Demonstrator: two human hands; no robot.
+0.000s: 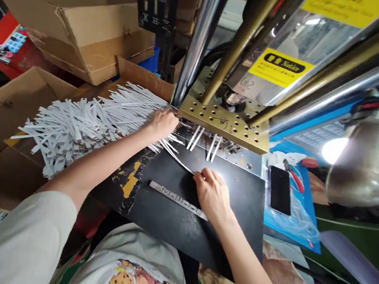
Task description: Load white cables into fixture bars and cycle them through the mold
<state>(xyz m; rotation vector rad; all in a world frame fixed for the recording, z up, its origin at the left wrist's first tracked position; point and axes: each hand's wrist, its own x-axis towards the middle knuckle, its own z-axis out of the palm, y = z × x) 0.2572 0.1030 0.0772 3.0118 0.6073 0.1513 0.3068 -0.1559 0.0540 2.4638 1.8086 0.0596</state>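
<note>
1. Open cardboard boxes (pixel 85 28) sit stacked at upper left.
2. A yellow notice label (pixel 280 66) is stuck on the machine guard.
3. A black phone (pixel 280 190) lies on a blue sheet (pixel 300 223).
4. A metal lamp (pixel 370 162) shines at right.

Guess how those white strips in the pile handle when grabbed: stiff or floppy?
Probably light and semi-flexible: the white strips are thin and flat, and one under the right hand bows slightly. Unlikely to roll. The loose pile by the left hand would likely slide and scatter if pushed.
</note>
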